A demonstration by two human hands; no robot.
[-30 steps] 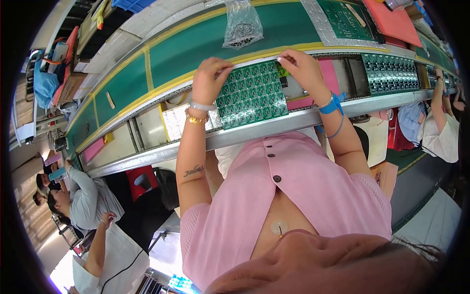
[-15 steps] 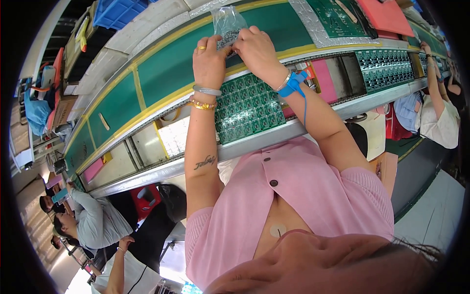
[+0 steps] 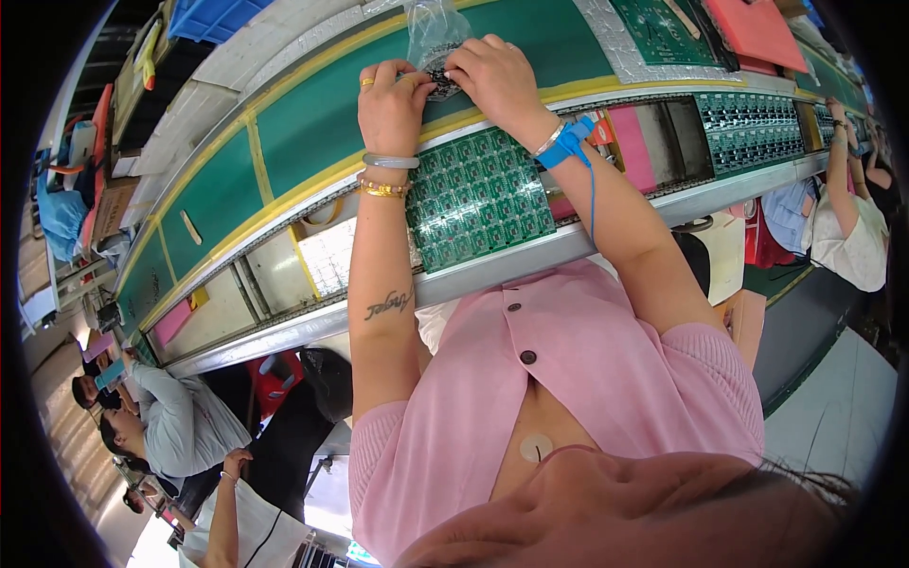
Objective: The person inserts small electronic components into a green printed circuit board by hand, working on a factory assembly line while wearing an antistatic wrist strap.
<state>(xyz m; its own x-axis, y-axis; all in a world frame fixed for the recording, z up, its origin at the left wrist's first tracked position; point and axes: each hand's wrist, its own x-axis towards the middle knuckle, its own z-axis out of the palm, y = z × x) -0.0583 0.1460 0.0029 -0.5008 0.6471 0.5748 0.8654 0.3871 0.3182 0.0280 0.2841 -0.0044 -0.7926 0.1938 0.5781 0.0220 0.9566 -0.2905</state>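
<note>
Parts (image 3: 439,83) in clear bag (image 3: 433,30) sit between left hand (image 3: 390,109) and right hand (image 3: 495,83).

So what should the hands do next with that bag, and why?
Perhaps pinch a few dark parts and draw them clear of the bag: the left hand and right hand are both right at the parts, and the board lies close by, nearer the body.

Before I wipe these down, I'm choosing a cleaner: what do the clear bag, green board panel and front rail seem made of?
Clear bag: probably thin glossy plastic, being transparent and creased.
Green board panel: likely circuit-board laminate, shiny; glare crosses repeated patterns.
Front rail: seemingly metal, perhaps aluminium, by its silvery satin sheen.
</note>
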